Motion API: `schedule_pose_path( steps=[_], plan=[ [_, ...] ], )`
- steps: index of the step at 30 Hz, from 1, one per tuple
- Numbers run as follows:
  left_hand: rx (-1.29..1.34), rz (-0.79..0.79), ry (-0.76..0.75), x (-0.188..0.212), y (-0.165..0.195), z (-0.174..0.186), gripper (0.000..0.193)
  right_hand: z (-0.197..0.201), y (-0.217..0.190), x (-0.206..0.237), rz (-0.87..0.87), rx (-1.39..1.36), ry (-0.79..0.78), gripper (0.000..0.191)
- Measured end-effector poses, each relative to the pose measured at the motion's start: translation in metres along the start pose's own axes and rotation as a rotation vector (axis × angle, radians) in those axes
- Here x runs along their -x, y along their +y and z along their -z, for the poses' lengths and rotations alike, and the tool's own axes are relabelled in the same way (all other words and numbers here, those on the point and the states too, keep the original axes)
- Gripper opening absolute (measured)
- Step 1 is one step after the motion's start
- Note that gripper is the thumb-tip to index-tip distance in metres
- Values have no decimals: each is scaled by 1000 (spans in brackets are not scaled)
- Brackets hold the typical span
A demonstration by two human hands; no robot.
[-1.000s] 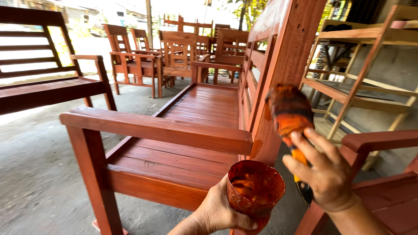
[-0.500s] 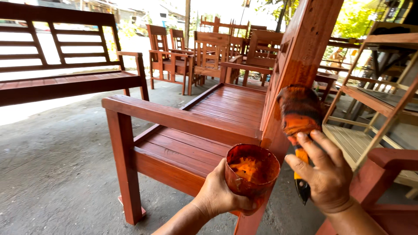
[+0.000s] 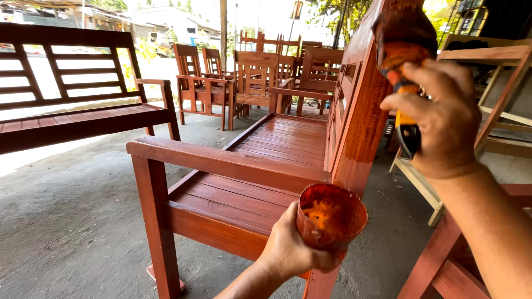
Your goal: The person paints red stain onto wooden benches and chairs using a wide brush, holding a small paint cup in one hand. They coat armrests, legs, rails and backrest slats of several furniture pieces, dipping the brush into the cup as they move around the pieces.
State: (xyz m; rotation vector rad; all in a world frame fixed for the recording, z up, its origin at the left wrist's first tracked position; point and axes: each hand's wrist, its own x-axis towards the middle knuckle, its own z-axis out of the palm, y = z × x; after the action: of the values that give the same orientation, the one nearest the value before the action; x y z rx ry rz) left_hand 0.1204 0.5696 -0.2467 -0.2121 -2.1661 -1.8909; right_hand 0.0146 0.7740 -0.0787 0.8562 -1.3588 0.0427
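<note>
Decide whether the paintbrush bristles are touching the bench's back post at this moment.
Cannot tell. In the head view the brush head in the right hand overlaps the stained back post, but from this angle neither contact nor a gap shows plainly.

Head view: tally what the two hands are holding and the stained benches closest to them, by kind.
Paintbrush, in the right hand: 1
Stain-smeared cup, in the left hand: 1
Red-brown slatted benches, near and left: 2
Total: 4
</note>
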Motion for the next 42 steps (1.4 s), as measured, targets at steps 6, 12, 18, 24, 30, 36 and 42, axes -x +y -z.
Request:
schedule_pose_path(
  steps=[6, 12, 18, 24, 30, 36, 42],
  plan=[
    [41, -25, -57, -4, 25, 1, 98, 1, 20, -24, 36, -11, 4, 10],
    [-10, -64, -95, -4, 31, 3, 101, -5, 42, -45, 31, -49, 15, 32],
    [-31, -36, -107, -1, 34, 11, 103, -1, 52, -73, 62, -88, 12, 29],
    [17, -93, -42, 7, 24, 22, 99, 17, 4, -30, -59, -18, -84, 27],
    [-90, 19, -45, 7, 8, 38, 98, 22, -52, 43, -140, -153, -170, 14],
    [55, 54, -58, 6, -3, 37, 98, 39, -81, 77, -243, -239, -336, 17],
    [-48, -28, 11, 8, -13, 32, 94, 46, -101, 107, -350, -309, -433, 15]
  ],
)
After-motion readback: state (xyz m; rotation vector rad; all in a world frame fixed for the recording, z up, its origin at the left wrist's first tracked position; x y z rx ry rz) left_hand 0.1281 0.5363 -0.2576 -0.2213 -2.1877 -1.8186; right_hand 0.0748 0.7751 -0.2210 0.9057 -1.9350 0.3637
